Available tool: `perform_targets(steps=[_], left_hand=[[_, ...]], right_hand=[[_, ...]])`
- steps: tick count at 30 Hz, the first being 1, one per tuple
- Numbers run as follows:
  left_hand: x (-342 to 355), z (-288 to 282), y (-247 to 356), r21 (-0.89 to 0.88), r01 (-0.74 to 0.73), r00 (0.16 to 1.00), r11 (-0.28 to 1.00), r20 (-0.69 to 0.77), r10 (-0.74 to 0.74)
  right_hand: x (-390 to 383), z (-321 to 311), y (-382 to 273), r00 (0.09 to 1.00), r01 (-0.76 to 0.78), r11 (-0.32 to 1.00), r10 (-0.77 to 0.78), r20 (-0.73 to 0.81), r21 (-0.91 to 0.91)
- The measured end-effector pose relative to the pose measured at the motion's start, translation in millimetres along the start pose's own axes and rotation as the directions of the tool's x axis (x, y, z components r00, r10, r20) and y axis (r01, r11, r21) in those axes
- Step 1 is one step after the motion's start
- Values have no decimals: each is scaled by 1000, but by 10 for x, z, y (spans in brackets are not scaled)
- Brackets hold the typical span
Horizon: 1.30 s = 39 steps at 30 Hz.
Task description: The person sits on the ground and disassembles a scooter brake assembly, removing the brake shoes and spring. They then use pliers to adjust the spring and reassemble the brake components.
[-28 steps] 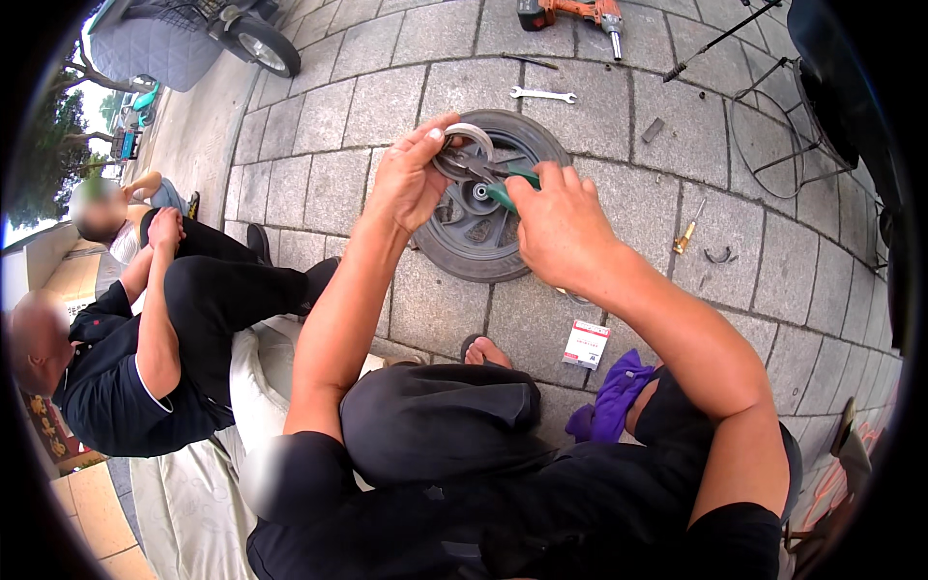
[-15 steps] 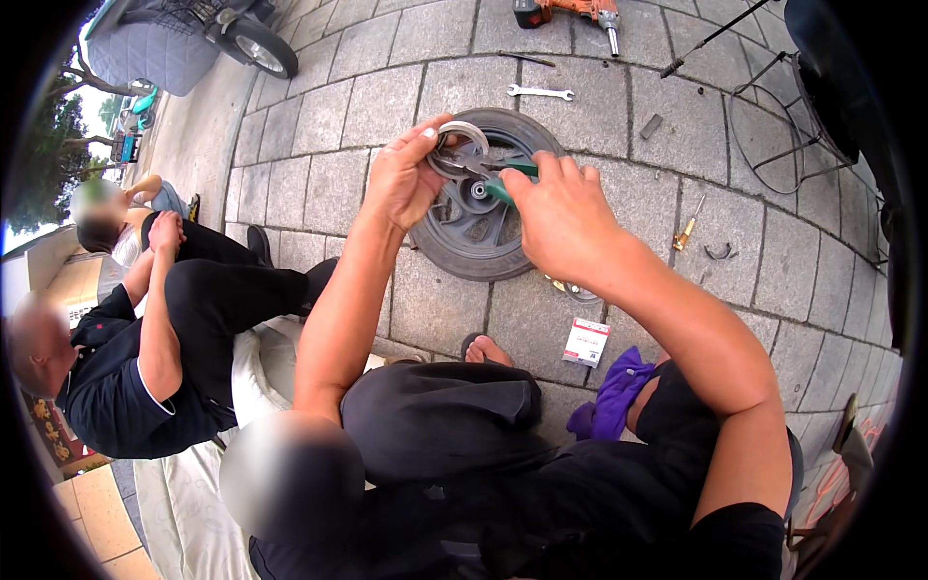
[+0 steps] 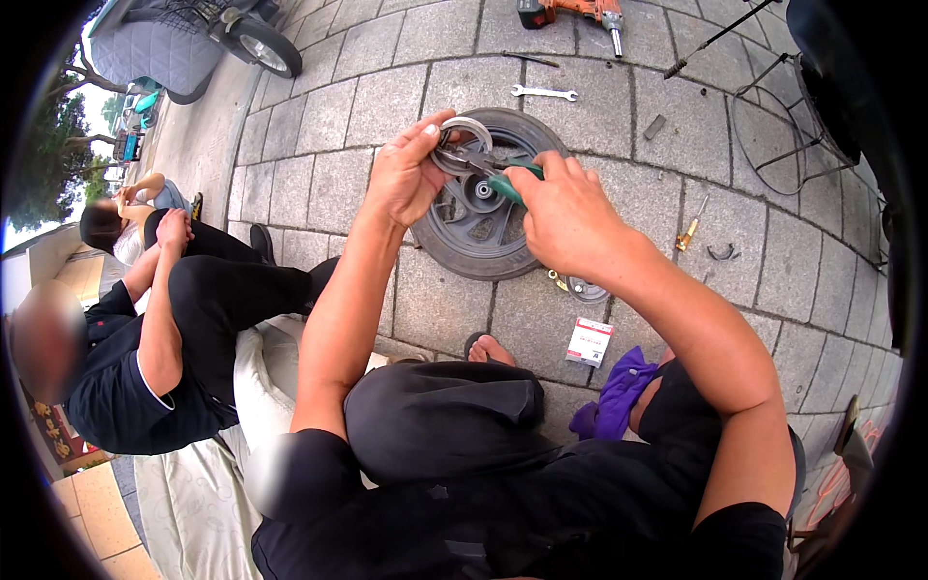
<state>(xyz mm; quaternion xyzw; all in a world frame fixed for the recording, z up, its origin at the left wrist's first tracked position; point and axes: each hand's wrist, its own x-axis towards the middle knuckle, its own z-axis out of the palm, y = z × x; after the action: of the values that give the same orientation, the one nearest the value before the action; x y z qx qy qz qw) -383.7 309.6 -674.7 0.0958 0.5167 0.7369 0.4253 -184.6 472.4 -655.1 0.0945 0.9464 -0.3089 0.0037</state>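
Note:
My left hand grips a ring-shaped silver metal part, its fingers wrapped round the left edge, above a black-tyred wheel lying flat on the paving. In my right hand is a pair of green-handled pliers, its fingers closed round the handles. The jaws reach left to the inner side of the ring part; what exactly they pinch is too small to make out. Below my right wrist lie a small round metal part and a brass-coloured piece.
Beyond the wheel lie a spanner, a thin dark rod and an orange power drill. Rightward are a yellow-handled screwdriver and a black wire stand. A white-red box stands near; a person sits at left.
My hands, the ring part and the pliers stay nearly in place, with the pliers' handles turned slightly. The view has shifted a little. The seated person's head at left has turned.

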Motion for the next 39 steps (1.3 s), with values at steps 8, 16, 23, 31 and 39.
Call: perform_targets(steps=[8,16,23,31,39], left_hand=[[12,-66,-29,78,-19,999,997,50,15],[4,-76,-22,73,-22,998,997,68,17],[11,-105,-53,65,-27,997,997,79,22],[53,-111,-34,25,-45,995,999,91,43],[7,-120,-129,7,-65,994,998,89,64]], right_hand=[[-6,35,0,1000,-9,999,9,2,33],[-14,85,-13,1000,-15,997,17,-21,76],[-10,98,15,1000,-7,994,6,3,109],[-10,122,-45,998,-19,999,22,-65,39],[-29,177,-3,998,-12,998,15,-61,57]])
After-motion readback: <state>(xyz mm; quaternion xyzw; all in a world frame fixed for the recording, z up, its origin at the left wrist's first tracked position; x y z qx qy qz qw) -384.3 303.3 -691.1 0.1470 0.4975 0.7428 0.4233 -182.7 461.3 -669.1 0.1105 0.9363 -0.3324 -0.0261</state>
